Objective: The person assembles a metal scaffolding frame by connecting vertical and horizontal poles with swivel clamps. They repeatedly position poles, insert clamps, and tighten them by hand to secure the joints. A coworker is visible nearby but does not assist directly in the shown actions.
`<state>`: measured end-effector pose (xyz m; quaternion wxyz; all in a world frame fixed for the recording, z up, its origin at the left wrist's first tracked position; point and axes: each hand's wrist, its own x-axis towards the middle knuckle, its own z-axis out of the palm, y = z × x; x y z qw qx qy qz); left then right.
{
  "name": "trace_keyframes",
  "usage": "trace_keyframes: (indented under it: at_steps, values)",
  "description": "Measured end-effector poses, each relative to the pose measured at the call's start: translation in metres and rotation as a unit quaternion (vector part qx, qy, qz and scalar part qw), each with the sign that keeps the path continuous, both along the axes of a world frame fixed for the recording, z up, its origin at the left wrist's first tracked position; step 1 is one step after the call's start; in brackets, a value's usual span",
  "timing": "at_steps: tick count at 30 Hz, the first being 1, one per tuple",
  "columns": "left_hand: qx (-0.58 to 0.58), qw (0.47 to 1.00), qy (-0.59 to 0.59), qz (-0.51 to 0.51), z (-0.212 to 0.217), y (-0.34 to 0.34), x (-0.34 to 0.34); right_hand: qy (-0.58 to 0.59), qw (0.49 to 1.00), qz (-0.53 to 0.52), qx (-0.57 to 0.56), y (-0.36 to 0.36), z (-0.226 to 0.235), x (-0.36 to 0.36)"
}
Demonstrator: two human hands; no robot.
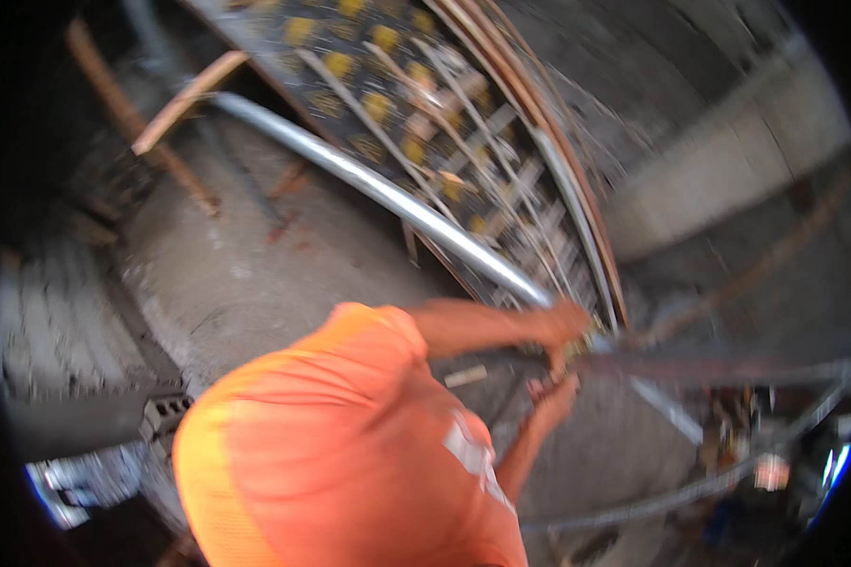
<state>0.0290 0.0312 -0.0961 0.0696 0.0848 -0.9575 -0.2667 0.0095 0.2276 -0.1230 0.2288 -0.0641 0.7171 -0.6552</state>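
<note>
Two hands (556, 328) are right of the middle. One orange shirt (331, 454) is at the bottom. One long, shiny pole (378, 189) crosses the middle. One short board (189, 102) is at the upper left, one holey block (165, 414) at the lower left, and one little stick (465, 376) near the middle.

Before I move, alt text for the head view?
The left hand and right hand are close together near the right end of a silvery metal pipe, too blurred to show their grip. An orange shirt fills the foreground; above the pipe, pale strips lie across a dark, yellow-patched panel.
</note>
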Motion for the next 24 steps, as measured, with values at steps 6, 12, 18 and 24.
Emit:
trace_keyframes:
  at_steps: [6, 12, 18, 24]
  values:
    - [-0.028, 0.999, 0.001, 0.015, 0.014, 0.001, 0.009, -0.122, 0.989, -0.001, -0.082, 0.006, -0.018, -0.011]
    - [-0.038, 0.996, -0.077, -0.024, 0.018, 0.000, 0.004, -0.084, 0.996, 0.002, -0.042, 0.003, -0.027, -0.014]
    - [-0.016, 0.996, -0.083, 0.041, 0.017, 0.007, -0.001, -0.017, 0.996, 0.081, 0.016, 0.013, -0.014, -0.025]
    - [-0.010, 0.995, -0.084, 0.045, 0.016, 0.009, 0.005, -0.005, 0.998, 0.061, -0.014, 0.008, -0.017, -0.019]
